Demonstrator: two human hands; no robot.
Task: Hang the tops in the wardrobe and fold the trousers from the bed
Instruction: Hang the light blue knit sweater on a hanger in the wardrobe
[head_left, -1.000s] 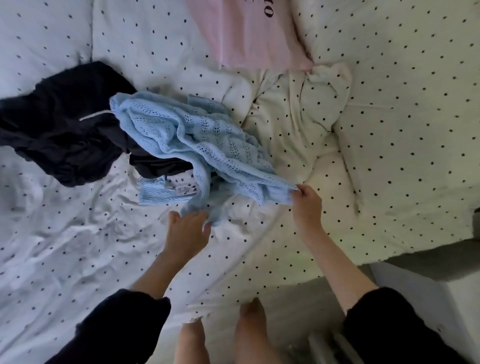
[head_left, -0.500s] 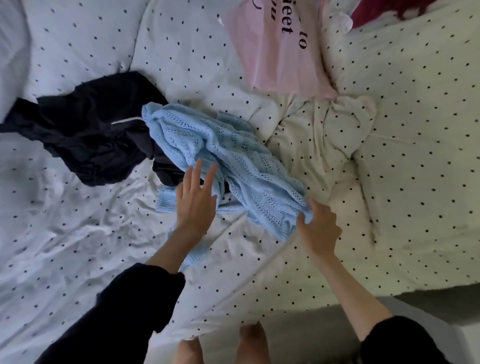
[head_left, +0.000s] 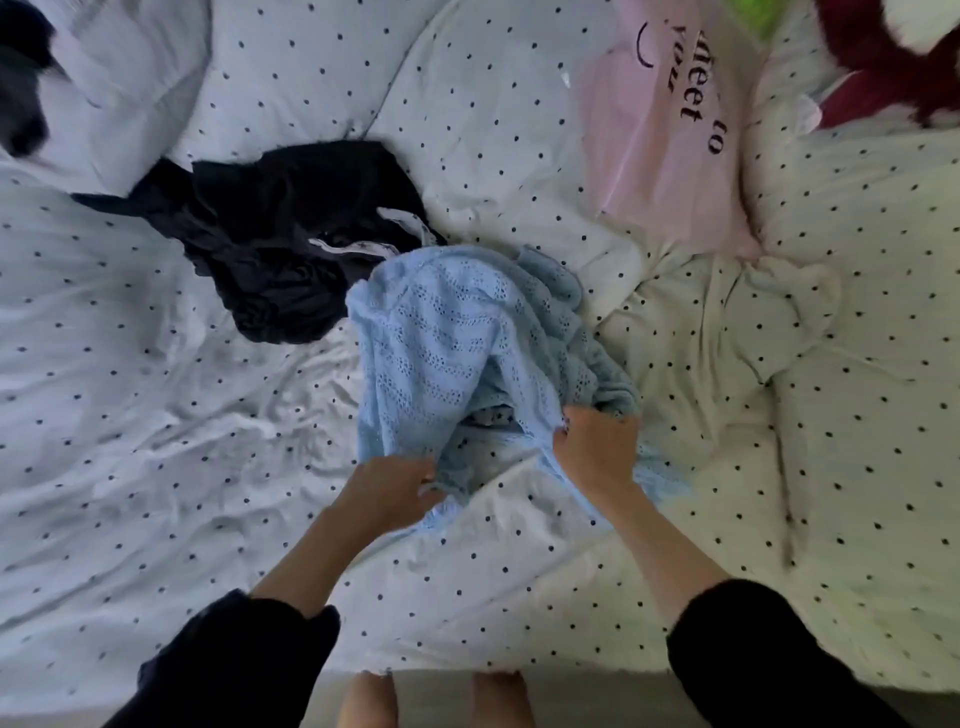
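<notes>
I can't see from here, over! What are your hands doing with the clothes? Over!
Left hand and right hand both gripping the blue knit top at its near edge. Top bunched on the bed. Black garment touching its far side.

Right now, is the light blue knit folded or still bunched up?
Bunched, not folded: the blue knit lies crumpled, its near edge gripped by left hand and right hand.

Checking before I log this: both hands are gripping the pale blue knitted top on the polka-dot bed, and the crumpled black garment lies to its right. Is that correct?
Not quite. In the head view the crumpled black garment lies to the left of the pale blue knitted top, not the right. The rest holds: the left hand and right hand both grip it on the polka-dot bed.
</notes>
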